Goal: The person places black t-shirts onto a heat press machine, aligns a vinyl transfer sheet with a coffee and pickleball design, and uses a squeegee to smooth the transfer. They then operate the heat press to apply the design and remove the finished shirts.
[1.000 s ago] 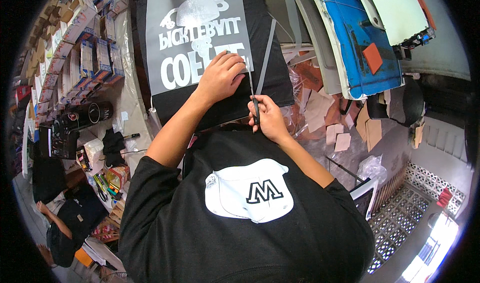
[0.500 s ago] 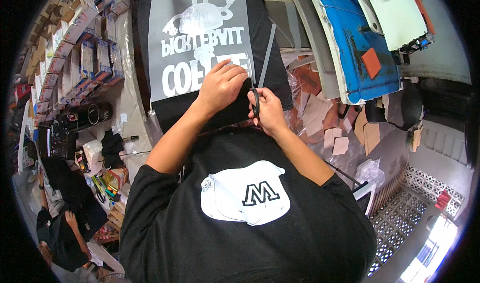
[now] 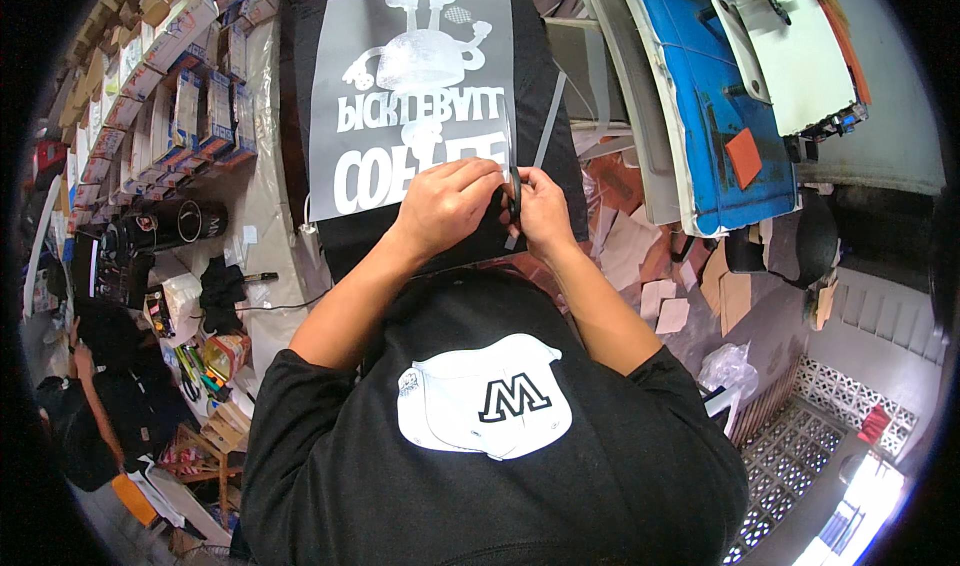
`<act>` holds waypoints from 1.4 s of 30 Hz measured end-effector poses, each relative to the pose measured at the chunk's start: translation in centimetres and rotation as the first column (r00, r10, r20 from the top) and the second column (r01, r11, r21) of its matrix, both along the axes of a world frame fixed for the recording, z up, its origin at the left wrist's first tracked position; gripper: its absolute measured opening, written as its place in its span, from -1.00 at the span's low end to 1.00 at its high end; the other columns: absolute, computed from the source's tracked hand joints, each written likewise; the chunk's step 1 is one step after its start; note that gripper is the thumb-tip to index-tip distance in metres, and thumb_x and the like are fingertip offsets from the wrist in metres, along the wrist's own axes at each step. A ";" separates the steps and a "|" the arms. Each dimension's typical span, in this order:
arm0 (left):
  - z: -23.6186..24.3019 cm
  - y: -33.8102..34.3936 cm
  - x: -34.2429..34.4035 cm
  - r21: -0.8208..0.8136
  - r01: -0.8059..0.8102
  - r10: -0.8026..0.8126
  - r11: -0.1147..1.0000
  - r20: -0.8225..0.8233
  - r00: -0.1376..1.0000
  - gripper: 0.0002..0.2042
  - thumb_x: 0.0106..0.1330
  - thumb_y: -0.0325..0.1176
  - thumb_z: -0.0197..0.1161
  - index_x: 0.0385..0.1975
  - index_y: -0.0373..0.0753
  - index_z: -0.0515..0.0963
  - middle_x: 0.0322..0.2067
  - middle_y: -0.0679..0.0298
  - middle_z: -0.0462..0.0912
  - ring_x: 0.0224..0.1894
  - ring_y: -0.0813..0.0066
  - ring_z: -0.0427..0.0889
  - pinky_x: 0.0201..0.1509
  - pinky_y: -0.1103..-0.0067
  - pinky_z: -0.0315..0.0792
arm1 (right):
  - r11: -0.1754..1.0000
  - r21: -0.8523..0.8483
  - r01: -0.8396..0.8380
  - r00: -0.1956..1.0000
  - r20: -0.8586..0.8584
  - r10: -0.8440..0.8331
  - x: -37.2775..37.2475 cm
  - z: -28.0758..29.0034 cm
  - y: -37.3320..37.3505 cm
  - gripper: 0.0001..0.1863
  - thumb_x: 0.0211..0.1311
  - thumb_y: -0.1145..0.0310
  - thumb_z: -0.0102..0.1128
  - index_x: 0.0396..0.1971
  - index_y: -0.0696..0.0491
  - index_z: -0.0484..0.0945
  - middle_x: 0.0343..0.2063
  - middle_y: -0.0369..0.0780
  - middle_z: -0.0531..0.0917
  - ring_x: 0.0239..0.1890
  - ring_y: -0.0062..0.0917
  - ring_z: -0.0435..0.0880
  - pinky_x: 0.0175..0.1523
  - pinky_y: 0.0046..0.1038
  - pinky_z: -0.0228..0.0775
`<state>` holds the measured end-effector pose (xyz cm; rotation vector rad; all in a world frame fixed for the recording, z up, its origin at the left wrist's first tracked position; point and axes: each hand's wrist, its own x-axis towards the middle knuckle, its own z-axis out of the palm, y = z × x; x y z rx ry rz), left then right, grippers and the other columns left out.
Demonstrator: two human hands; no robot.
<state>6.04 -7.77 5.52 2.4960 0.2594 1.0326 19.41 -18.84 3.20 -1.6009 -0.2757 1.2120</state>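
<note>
A translucent grey film sheet (image 3: 345, 41) with white printed lettering and a cartoon figure lies on black cloth (image 3: 355, 246) in front of me. My left hand (image 3: 450, 204) rests at its lower right part, fingers curled together by the right edge and covering some lettering. In my right hand (image 3: 545, 214) are scissors (image 3: 515, 198) with dark handles, their blades pointing away from me along that edge. A narrow pale strip (image 3: 511, 240) shows below the scissors. What my left fingertips pinch is hidden.
Another clear strip (image 3: 550, 121) lies on the cloth further right. Beyond stand stacked panels with a blue board (image 3: 720, 166). Cardboard boxes (image 3: 180, 116) line the left; cut card pieces (image 3: 673, 314) lie lower right. A person (image 3: 110, 396) sits at far left.
My view has shifted, so the sheet sits lower in it. Both hands remain at the sheet's right edge, now closer together. A pale strip shows below the scissors. The person at left has moved.
</note>
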 end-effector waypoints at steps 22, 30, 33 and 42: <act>0.5 -0.8 -0.7 -0.059 -0.021 0.023 0.998 0.020 1.000 -0.84 0.07 -0.58 0.33 -0.33 -0.31 0.62 -0.27 0.18 0.71 -0.23 0.24 0.72 -0.16 0.41 0.61 | 1.000 -0.016 0.021 1.000 0.002 -0.021 0.9 -0.5 0.6 -0.77 0.38 0.29 0.13 -0.11 0.12 0.51 -0.54 -0.30 0.56 -0.63 -0.63 0.54 -0.65 -0.58 0.27; 0.8 -1.3 -1.1 -0.068 -0.015 0.017 0.998 0.019 1.000 -0.83 0.04 -0.58 0.33 -0.33 -0.32 0.61 -0.27 0.18 0.71 -0.23 0.23 0.72 -0.16 0.42 0.60 | 1.000 -0.023 0.004 0.999 0.047 -0.003 0.6 -0.1 0.3 -0.71 0.33 0.25 0.24 -0.12 0.14 0.51 -0.57 -0.31 0.56 -0.65 -0.64 0.54 -0.69 -0.58 0.24; 1.1 -1.6 -1.4 -0.044 -0.022 0.024 0.999 0.055 0.998 -0.83 0.02 -0.57 0.31 -0.35 -0.31 0.60 -0.28 0.20 0.69 -0.23 0.27 0.71 -0.18 0.44 0.57 | 1.000 -0.020 0.009 0.997 0.076 -0.007 1.1 -0.1 1.8 -0.75 0.36 0.29 0.16 -0.11 0.14 0.51 -0.56 -0.30 0.56 -0.64 -0.64 0.54 -0.69 -0.59 0.23; 3.2 -3.0 -3.7 -0.032 -0.005 0.008 0.999 0.070 0.998 -0.78 -0.03 -0.57 0.31 -0.32 -0.32 0.60 -0.26 0.18 0.68 -0.22 0.26 0.70 -0.17 0.44 0.55 | 0.999 0.042 0.025 0.997 0.077 -0.028 3.0 -0.4 5.4 -0.75 0.36 0.24 0.21 -0.17 0.13 0.51 -0.57 -0.29 0.54 -0.65 -0.65 0.50 -0.72 -0.60 0.16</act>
